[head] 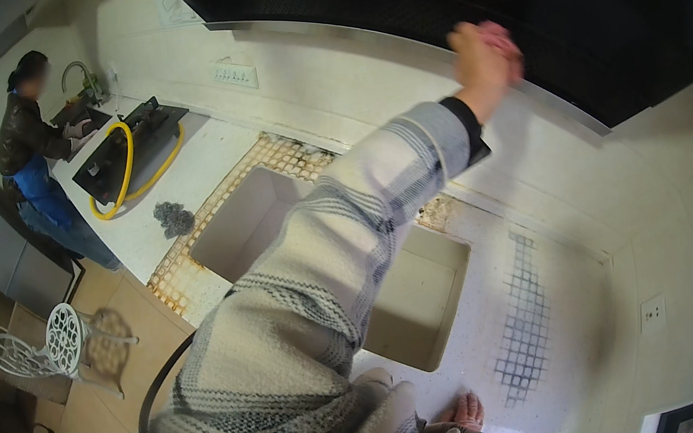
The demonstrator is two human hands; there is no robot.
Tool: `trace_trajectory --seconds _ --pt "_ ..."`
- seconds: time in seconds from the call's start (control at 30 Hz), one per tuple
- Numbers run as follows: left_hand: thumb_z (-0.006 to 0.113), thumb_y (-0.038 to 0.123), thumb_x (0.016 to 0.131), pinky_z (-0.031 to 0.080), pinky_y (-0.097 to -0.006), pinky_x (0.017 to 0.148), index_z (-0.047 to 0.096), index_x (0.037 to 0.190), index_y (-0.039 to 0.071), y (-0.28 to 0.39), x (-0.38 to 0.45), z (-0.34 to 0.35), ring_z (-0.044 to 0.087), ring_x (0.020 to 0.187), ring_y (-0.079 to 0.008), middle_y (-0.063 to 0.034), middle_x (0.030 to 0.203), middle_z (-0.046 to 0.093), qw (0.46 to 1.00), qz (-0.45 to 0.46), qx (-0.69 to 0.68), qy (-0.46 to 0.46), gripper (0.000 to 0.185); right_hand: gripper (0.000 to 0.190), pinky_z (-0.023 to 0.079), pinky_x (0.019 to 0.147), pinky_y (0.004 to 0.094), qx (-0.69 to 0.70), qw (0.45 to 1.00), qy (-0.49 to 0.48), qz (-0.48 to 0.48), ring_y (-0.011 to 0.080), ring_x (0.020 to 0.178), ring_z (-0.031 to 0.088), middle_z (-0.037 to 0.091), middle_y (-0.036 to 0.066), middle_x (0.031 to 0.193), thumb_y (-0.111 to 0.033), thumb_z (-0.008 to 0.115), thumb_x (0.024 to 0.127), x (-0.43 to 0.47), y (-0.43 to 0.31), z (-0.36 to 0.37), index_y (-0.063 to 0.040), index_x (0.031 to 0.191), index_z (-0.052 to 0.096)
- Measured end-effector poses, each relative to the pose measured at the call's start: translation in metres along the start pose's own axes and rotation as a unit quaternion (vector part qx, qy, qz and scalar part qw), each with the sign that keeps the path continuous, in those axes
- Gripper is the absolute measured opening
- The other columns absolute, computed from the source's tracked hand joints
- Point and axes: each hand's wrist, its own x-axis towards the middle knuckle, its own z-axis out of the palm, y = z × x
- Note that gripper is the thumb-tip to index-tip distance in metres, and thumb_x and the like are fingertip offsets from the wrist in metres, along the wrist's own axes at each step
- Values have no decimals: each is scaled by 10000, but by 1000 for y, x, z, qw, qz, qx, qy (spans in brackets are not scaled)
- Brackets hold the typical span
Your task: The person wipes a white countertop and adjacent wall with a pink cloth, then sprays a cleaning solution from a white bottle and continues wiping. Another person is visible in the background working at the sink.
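Observation:
My left hand (pixel 486 68) is raised to the lower edge of a black range hood (pixel 424 20), shut on a crumpled pink cloth (pixel 499 42). The hand is slightly blurred, and its plaid sleeve crosses the middle of the view. Low in the picture, my right hand (pixel 467 411) rests on the white countertop (pixel 474 380), fingers extended, with nothing seen in it. Part of that hand is hidden by clothing. Two rectangular cutouts, the left one (pixel 245 219) and the right one (pixel 424 299), open in the counter on either side of my left arm.
Grid-patterned brown stains (pixel 233 187) edge the left cutout. Dark steel wool (pixel 173 218) lies near a black gas hob (pixel 137 141) with a yellow hose (pixel 130 162). A person in a blue apron (pixel 39 183) works at a sink, upper left. A white metal chair (pixel 65 339) stands on the floor.

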Motion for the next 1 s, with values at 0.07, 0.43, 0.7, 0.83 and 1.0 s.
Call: trace_trajectory --seconds 0.07,0.43,0.7,0.83,1.0 --pt "568 25 757 507 -419 734 508 853 1 3 -11 17 609 789 -340 -189 840 608 998 19 59 23 115 385 441 893 539 0 1000 -6 0 446 1064 515 565 230 1161 -66 554 710 0 1 1 17 1086 579" --pt "444 -50 827 489 -362 429 538 879 -24 26 39 -155 572 438 -255 -207 740 632 994 3 -89 67 111 383 445 883 556 17 1000 5 -12 454 1049 526 571 236 1144 -46 556 707 -1 1 -1 33 1082 569" --pt "408 -79 836 515 -326 587 489 790 48 44 32 -90 566 661 -188 -80 836 590 964 95 -211 131 158 412 435 890 549 12 999 16 -35 435 1043 521 560 219 1144 -88 575 700 2 3 1 13 1100 561" --pt "381 -105 828 526 -389 472 452 745 43 54 -15 -15 573 530 -250 -121 735 564 938 43 -334 -83 184 416 424 904 544 34 999 17 -38 428 1057 514 561 215 1145 -123 580 704 -2 9 4 7 1099 563" --pt "441 -51 846 539 -388 628 491 851 23 69 -79 103 625 667 -283 -141 841 598 974 -11 -226 12 90 457 383 960 542 24 999 -34 -24 391 1127 495 543 191 1216 -174 606 692 -8 14 7 -15 1120 580"
